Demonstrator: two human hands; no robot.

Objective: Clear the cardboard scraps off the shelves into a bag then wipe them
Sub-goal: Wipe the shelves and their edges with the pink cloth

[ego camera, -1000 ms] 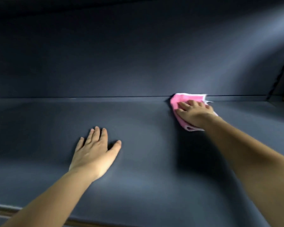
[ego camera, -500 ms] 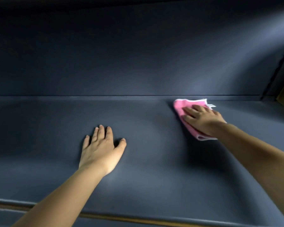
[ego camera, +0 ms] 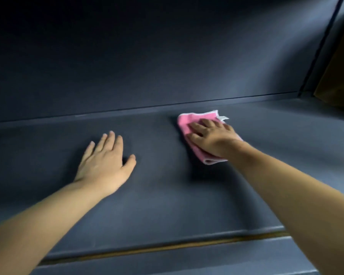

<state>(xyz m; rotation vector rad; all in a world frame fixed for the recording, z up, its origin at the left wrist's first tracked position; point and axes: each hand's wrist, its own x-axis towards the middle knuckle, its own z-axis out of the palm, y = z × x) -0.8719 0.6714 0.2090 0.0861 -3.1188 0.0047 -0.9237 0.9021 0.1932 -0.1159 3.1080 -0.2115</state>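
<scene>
A dark grey shelf (ego camera: 167, 195) fills the view, with no cardboard scraps showing on its surface. A folded pink cloth (ego camera: 187, 124) with a white edge lies on the shelf near the back wall, right of centre. My right hand (ego camera: 211, 135) presses flat on the cloth, fingers spread over it. My left hand (ego camera: 105, 161) rests palm down on the bare shelf to the left, fingers slightly apart, holding nothing.
The shelf's back wall (ego camera: 147, 66) rises just behind the cloth. A brown cardboard box (ego camera: 340, 76) stands at the far right beyond a vertical divider (ego camera: 322, 46). The shelf's front lip (ego camera: 167, 247) runs across the bottom.
My right hand has drawn the pink cloth away from the back wall toward me. My left hand stays flat on the shelf. The view has tilted and shifted.
</scene>
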